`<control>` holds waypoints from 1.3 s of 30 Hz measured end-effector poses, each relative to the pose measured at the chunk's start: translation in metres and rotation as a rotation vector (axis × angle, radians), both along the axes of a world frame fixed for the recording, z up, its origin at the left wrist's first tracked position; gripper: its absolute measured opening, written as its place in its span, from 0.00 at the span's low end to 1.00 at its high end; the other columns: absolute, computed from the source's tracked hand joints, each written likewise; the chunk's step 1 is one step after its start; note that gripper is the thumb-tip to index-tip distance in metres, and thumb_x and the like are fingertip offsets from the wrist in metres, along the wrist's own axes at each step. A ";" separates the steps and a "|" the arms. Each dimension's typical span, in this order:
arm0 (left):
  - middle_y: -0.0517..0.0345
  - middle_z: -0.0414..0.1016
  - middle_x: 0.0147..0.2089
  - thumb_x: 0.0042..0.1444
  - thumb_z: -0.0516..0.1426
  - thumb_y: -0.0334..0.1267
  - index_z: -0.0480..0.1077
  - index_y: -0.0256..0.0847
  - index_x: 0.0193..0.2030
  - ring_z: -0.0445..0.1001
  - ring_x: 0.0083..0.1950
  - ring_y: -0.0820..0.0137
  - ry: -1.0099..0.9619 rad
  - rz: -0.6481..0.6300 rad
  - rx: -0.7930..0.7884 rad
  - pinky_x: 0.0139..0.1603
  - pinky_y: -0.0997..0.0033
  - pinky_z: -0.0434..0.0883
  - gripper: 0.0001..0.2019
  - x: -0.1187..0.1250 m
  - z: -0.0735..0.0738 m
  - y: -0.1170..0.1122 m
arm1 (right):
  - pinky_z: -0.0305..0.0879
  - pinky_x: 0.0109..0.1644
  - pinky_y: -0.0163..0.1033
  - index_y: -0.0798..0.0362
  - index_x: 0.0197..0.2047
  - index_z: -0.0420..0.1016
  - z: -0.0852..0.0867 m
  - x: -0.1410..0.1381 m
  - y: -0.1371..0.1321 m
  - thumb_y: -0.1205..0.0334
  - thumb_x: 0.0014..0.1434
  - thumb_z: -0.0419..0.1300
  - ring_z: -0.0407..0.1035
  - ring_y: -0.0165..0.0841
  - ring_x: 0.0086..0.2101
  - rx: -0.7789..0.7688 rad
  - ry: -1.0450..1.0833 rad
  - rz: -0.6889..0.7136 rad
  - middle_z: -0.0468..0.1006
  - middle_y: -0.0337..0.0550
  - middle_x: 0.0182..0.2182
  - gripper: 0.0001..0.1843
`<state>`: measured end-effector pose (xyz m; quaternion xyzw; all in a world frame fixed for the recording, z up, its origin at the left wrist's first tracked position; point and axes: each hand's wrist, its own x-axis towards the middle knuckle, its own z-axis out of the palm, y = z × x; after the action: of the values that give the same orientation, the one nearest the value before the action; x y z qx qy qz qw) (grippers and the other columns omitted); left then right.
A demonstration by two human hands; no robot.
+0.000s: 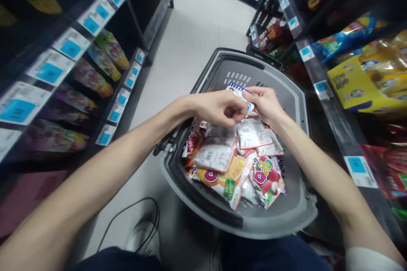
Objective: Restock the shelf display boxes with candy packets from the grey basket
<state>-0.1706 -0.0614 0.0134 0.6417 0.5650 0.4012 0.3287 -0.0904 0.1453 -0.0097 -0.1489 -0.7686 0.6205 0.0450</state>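
A grey shopping basket [302,110] stands in front of me, holding several candy bags. My right hand [267,103] pinches a small white packet with a blue striped edge [237,88] over the far part of the basket. Beside it, my left hand [219,108] has its fingers curled inward against the packet's near side; what they grip, if anything, is hidden. Below the hands lie a bag of gummies with red fruit [267,178], an orange gummy bag [219,175] and silvery bags turned label-up [214,156].
Shelves with blue-and-white price tags [70,46] flank both sides, with colourful snack bags [92,78] on the left. A yellow display box [346,82] sits on the right. A black cable [127,206] lies on the floor near a shoe [144,237]. The aisle floor [203,29] runs ahead.
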 end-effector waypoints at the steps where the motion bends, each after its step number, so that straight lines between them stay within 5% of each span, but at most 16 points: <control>1: 0.58 0.72 0.31 0.54 0.57 0.34 0.69 0.38 0.35 0.69 0.32 0.75 -0.016 0.027 0.011 0.35 0.73 0.67 0.03 0.002 0.001 -0.001 | 0.73 0.41 0.37 0.54 0.37 0.81 0.002 -0.001 0.001 0.47 0.46 0.77 0.75 0.33 0.37 0.028 0.052 -0.016 0.82 0.43 0.37 0.21; 4: 0.50 0.78 0.44 0.61 0.58 0.38 0.72 0.37 0.48 0.77 0.46 0.70 -0.020 0.279 0.108 0.47 0.69 0.75 0.10 0.004 0.001 -0.001 | 0.76 0.46 0.41 0.51 0.46 0.82 0.010 0.000 0.004 0.48 0.58 0.71 0.77 0.36 0.42 0.138 0.129 -0.082 0.82 0.44 0.42 0.18; 7: 0.44 0.75 0.60 0.63 0.59 0.38 0.68 0.41 0.62 0.75 0.62 0.64 0.042 0.684 0.197 0.58 0.63 0.76 0.20 -0.003 -0.005 0.001 | 0.77 0.50 0.44 0.50 0.50 0.82 0.017 0.002 0.008 0.47 0.62 0.70 0.77 0.38 0.47 0.244 0.183 -0.092 0.82 0.44 0.45 0.19; 9: 0.41 0.71 0.65 0.64 0.60 0.40 0.63 0.43 0.68 0.73 0.66 0.61 0.089 0.802 0.173 0.62 0.59 0.75 0.27 -0.010 -0.011 0.003 | 0.77 0.51 0.45 0.50 0.50 0.82 0.018 0.004 0.009 0.42 0.62 0.69 0.77 0.40 0.49 0.296 0.247 -0.085 0.81 0.44 0.47 0.22; 16: 0.47 0.75 0.62 0.51 0.71 0.45 0.66 0.39 0.67 0.74 0.65 0.52 0.324 0.532 0.047 0.69 0.50 0.71 0.38 -0.014 -0.015 0.000 | 0.74 0.54 0.48 0.48 0.53 0.81 0.021 0.007 0.004 0.30 0.63 0.64 0.73 0.45 0.56 0.378 0.362 -0.132 0.81 0.43 0.49 0.31; 33: 0.51 0.78 0.56 0.47 0.73 0.48 0.69 0.37 0.61 0.76 0.60 0.55 0.255 0.508 0.049 0.62 0.57 0.75 0.37 -0.021 -0.019 0.003 | 0.70 0.48 0.38 0.53 0.46 0.78 0.015 0.003 0.004 0.61 0.69 0.64 0.70 0.31 0.40 0.189 0.373 -0.173 0.80 0.41 0.37 0.05; 39: 0.49 0.78 0.56 0.44 0.75 0.45 0.70 0.34 0.61 0.77 0.54 0.59 0.169 0.558 0.182 0.59 0.56 0.76 0.38 -0.020 -0.021 0.001 | 0.69 0.51 0.40 0.54 0.48 0.77 0.016 0.001 0.010 0.58 0.69 0.65 0.72 0.32 0.42 0.189 0.389 -0.178 0.81 0.44 0.42 0.10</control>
<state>-0.1910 -0.0600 -0.0078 0.5194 0.7067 0.4702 0.0988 -0.0897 0.1551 0.0060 -0.0890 -0.7839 0.5564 0.2607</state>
